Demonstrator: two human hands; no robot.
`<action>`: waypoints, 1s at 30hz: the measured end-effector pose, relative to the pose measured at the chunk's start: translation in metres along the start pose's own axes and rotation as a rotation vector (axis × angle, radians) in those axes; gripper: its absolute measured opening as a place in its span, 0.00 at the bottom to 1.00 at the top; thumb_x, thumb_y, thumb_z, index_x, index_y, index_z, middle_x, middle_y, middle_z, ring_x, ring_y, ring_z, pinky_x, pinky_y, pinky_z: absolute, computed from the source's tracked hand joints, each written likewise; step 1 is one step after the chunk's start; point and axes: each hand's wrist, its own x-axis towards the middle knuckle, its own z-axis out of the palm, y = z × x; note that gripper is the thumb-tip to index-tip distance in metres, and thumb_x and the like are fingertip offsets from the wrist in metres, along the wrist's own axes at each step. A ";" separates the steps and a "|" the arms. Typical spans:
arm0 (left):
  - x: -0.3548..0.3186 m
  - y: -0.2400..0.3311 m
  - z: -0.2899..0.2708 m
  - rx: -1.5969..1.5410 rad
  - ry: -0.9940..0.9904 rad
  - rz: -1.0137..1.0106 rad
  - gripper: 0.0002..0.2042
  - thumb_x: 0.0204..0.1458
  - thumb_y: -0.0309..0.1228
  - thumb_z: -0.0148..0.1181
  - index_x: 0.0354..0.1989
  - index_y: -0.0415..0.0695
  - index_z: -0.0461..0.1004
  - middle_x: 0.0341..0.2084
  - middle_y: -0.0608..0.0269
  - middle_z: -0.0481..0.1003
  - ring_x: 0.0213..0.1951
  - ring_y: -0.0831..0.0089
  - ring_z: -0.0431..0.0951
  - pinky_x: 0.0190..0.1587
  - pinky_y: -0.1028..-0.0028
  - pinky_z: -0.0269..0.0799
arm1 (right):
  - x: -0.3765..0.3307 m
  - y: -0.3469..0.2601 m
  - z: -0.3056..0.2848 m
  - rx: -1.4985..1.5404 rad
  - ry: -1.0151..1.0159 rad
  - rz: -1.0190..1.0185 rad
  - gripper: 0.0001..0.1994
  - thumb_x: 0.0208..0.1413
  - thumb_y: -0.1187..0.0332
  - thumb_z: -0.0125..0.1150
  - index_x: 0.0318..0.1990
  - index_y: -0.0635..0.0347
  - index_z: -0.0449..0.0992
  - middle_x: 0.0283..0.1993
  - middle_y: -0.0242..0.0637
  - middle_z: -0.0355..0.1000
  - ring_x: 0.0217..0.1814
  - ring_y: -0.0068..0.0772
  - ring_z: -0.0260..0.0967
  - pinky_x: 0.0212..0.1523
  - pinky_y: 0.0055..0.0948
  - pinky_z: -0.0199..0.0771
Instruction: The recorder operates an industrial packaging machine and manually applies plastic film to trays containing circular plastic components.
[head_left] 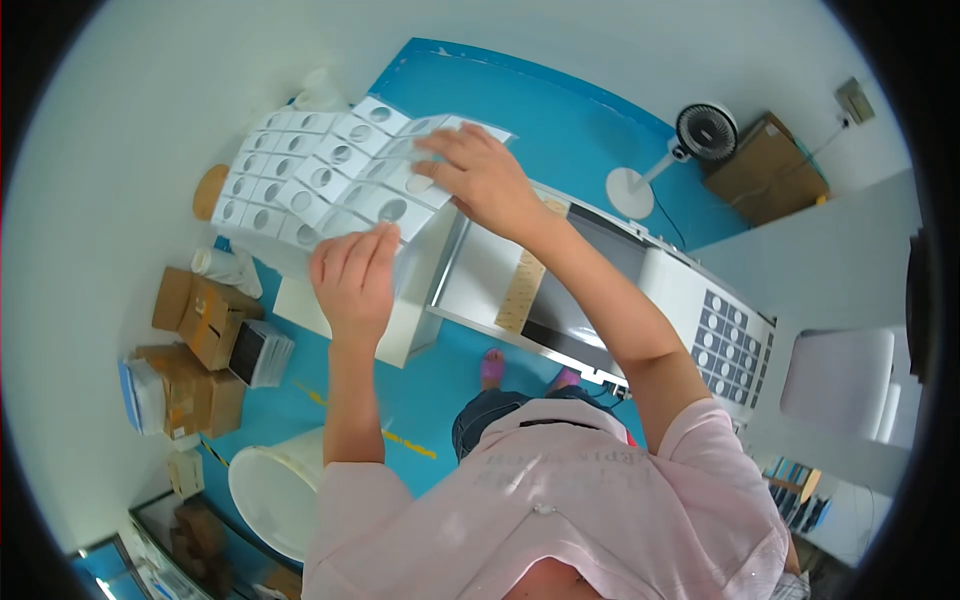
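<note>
Both my hands hold up a large white cardboard sheet (300, 175) made of many square cells, each with a round window. My left hand (355, 275) grips its near lower edge. My right hand (480, 175) lies on its right side, fingers spread over the cells, where the right part of the sheet folds over. The sheet is raised above a white table (400, 330) and partly hides it.
A white machine (680, 290) with a tray, a wooden ruler (525, 285) and another sheet of cells (730, 345) stands at right. Cardboard boxes (200, 320) sit at left, a white bin (275, 490) below, a fan (690, 140) on the blue floor (560, 120).
</note>
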 end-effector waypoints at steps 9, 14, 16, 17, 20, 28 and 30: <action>0.080 -0.027 0.076 -0.637 -0.416 -0.078 0.20 0.57 0.23 0.54 0.59 0.48 0.72 0.51 0.54 0.74 0.55 0.53 0.70 0.59 0.60 0.64 | -0.042 -0.004 0.024 0.069 0.150 -0.157 0.16 0.50 0.72 0.58 0.48 0.56 0.77 0.51 0.39 0.75 0.53 0.42 0.73 0.50 0.37 0.76; 0.081 -0.037 0.147 -0.474 -0.580 0.150 0.24 0.55 0.19 0.50 0.59 0.55 0.74 0.61 0.57 0.66 0.61 0.52 0.63 0.63 0.56 0.60 | -0.047 -0.009 0.030 0.025 0.145 -0.147 0.16 0.50 0.72 0.59 0.48 0.55 0.78 0.51 0.37 0.76 0.53 0.41 0.73 0.49 0.36 0.76; 0.079 -0.037 0.146 -0.326 -0.692 0.200 0.26 0.53 0.16 0.48 0.57 0.57 0.77 0.64 0.61 0.64 0.63 0.54 0.61 0.65 0.56 0.57 | -0.047 -0.012 0.028 0.034 0.148 -0.120 0.16 0.50 0.72 0.60 0.48 0.55 0.78 0.51 0.37 0.76 0.53 0.40 0.73 0.49 0.35 0.76; 0.079 -0.036 0.146 -0.332 -0.693 0.213 0.26 0.53 0.16 0.48 0.57 0.57 0.77 0.64 0.61 0.64 0.63 0.54 0.61 0.65 0.56 0.57 | -0.046 -0.014 0.028 0.025 0.186 -0.135 0.14 0.48 0.71 0.61 0.45 0.56 0.79 0.49 0.37 0.76 0.52 0.39 0.73 0.49 0.35 0.75; 0.077 -0.035 0.142 -0.342 -0.572 0.203 0.27 0.50 0.14 0.48 0.56 0.57 0.78 0.65 0.63 0.63 0.63 0.55 0.61 0.65 0.57 0.57 | -0.045 -0.014 0.027 0.013 0.199 -0.132 0.14 0.48 0.71 0.61 0.45 0.55 0.79 0.48 0.36 0.76 0.52 0.39 0.73 0.49 0.34 0.75; 0.074 -0.041 0.136 -0.395 -0.505 0.226 0.28 0.47 0.12 0.51 0.54 0.56 0.78 0.63 0.63 0.66 0.60 0.54 0.65 0.61 0.58 0.63 | -0.035 -0.017 0.030 -0.013 0.246 -0.154 0.09 0.47 0.70 0.61 0.38 0.55 0.78 0.39 0.33 0.74 0.45 0.35 0.74 0.45 0.33 0.75; 0.072 -0.044 0.138 -0.436 -0.449 0.151 0.27 0.47 0.13 0.51 0.53 0.55 0.78 0.61 0.63 0.67 0.59 0.54 0.66 0.60 0.58 0.64 | -0.032 -0.019 0.031 -0.017 0.274 -0.160 0.09 0.46 0.70 0.61 0.38 0.56 0.78 0.39 0.33 0.75 0.45 0.35 0.74 0.44 0.32 0.75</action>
